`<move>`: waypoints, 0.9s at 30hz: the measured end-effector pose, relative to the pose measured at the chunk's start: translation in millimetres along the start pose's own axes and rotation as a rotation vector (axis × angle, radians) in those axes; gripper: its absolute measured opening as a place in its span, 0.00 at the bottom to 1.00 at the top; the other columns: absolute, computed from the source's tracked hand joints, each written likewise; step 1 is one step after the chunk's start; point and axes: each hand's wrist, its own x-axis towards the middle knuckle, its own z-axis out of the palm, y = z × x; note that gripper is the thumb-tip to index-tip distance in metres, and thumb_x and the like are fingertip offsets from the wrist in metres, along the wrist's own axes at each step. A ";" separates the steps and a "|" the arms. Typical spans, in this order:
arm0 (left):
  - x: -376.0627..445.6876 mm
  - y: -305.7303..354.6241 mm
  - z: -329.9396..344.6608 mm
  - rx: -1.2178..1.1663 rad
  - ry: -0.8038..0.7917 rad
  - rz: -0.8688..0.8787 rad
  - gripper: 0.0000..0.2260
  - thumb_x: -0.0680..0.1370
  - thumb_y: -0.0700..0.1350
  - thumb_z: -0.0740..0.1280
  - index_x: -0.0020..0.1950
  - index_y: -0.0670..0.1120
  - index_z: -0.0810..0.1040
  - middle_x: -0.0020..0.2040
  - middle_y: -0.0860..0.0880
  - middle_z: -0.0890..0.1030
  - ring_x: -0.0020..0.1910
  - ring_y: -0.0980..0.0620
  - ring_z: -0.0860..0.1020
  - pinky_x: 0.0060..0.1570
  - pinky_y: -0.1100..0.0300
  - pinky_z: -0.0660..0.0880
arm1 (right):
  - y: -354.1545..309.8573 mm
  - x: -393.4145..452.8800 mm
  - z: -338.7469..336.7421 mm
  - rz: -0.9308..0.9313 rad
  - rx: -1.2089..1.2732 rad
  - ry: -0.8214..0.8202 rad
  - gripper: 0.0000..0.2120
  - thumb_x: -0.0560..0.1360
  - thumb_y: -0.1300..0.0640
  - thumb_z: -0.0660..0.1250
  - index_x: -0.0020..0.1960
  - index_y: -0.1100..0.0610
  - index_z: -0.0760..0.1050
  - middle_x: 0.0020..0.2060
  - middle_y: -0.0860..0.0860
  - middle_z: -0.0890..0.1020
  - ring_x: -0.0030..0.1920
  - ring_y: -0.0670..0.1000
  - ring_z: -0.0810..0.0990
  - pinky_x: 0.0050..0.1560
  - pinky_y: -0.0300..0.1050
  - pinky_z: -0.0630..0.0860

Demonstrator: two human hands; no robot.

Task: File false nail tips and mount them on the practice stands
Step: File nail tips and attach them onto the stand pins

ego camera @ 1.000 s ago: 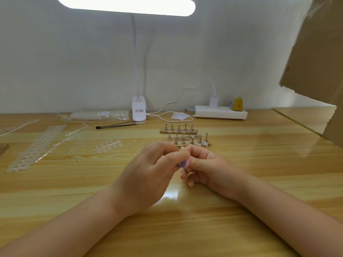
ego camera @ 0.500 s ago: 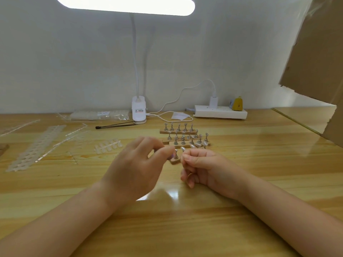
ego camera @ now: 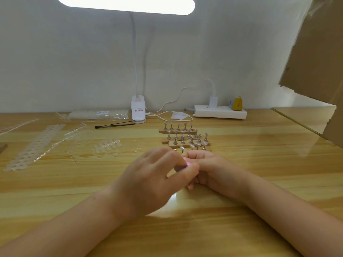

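My left hand (ego camera: 148, 179) pinches a small purple-pink nail file (ego camera: 182, 166) and holds it against the fingertips of my right hand (ego camera: 213, 169). My right hand is curled, with its finger and thumb pinched together. A clear nail tip (ego camera: 181, 149) shows just above these fingers, and how it is gripped is mostly hidden. Just behind both hands stand several wooden strips of metal practice stands (ego camera: 183, 134); some of the nearer stands carry clear tips. A loose group of clear nail tips (ego camera: 106, 145) lies on the table to the left.
Empty tip strips (ego camera: 35, 145) and a bag of tips (ego camera: 98, 114) lie at the left. A clip lamp base (ego camera: 138, 112), a black brush (ego camera: 113, 125), a white power strip (ego camera: 220, 111) and its cable sit along the back wall. Cardboard (ego camera: 319, 62) leans at the right.
Half a second ago my left hand had drawn a little to the left, away from my right hand. It has moved back, with the file against my right fingertips again.
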 end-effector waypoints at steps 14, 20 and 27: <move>-7.5 -21.4 -2.6 0.103 -0.013 -0.138 0.10 0.74 0.33 0.70 0.53 0.41 0.82 0.43 0.42 0.81 0.40 0.45 0.79 0.39 0.50 0.79 | -1.2 0.0 0.5 0.000 0.067 0.026 0.07 0.75 0.57 0.64 0.40 0.53 0.79 0.33 0.48 0.78 0.34 0.47 0.76 0.36 0.41 0.74; -2.2 -3.9 1.7 -0.150 0.003 -0.185 0.12 0.77 0.35 0.66 0.61 0.42 0.76 0.48 0.43 0.80 0.46 0.47 0.79 0.51 0.57 0.76 | 3.0 0.3 0.9 -0.047 0.055 0.130 0.05 0.71 0.57 0.66 0.45 0.58 0.74 0.34 0.49 0.79 0.35 0.47 0.76 0.34 0.39 0.74; -2.0 -10.1 -0.3 -0.273 0.039 -0.357 0.12 0.78 0.38 0.63 0.60 0.36 0.77 0.51 0.43 0.79 0.49 0.50 0.79 0.53 0.58 0.77 | 4.2 2.9 2.5 -0.049 0.076 0.209 0.06 0.69 0.54 0.69 0.42 0.55 0.76 0.32 0.46 0.80 0.33 0.45 0.76 0.32 0.38 0.74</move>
